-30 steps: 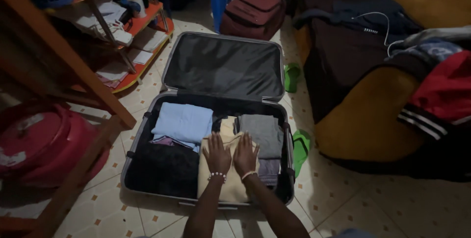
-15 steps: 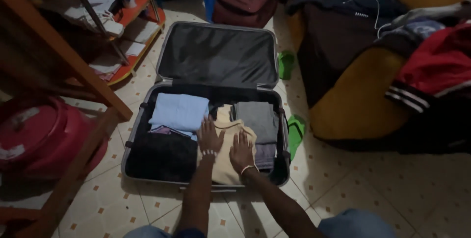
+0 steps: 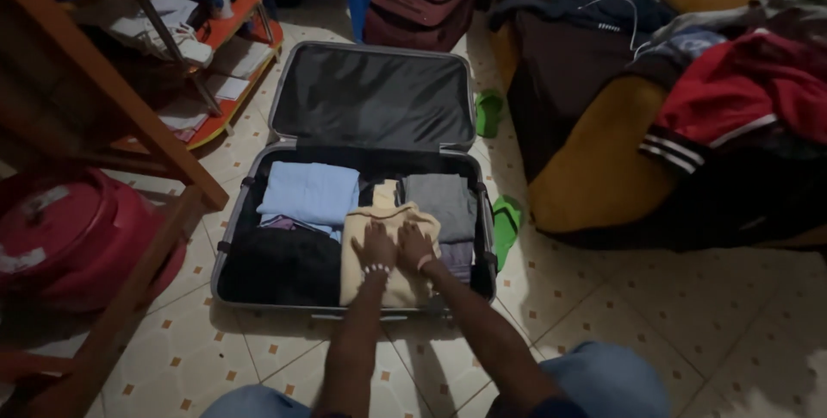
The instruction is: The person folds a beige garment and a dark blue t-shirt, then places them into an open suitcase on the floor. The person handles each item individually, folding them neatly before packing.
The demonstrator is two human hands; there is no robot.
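Observation:
An open grey suitcase (image 3: pixel 231 233) lies on the tiled floor with its lid (image 3: pixel 375 95) propped up behind. Inside are folded clothes: a light blue piece (image 3: pixel 310 192), a grey piece (image 3: pixel 441 198), a dark piece (image 3: pixel 280 265) and a beige garment (image 3: pixel 362 276). My left hand (image 3: pixel 376 246) and my right hand (image 3: pixel 414 246) rest side by side, palms down, flat on the beige garment. Each wrist has a bracelet.
A sofa (image 3: pixel 620 168) piled with clothes, including a red jacket (image 3: pixel 732 95), stands at the right. Green slippers (image 3: pixel 504 221) lie beside the suitcase. A maroon bag (image 3: pixel 418 4) sits behind, a wooden ladder-like frame (image 3: pixel 129 116) and a red basin (image 3: pixel 73 241) at the left.
My hands have drawn back toward me along the beige garment and come closer together. My view has shifted a little, bringing my knees into the bottom of the picture.

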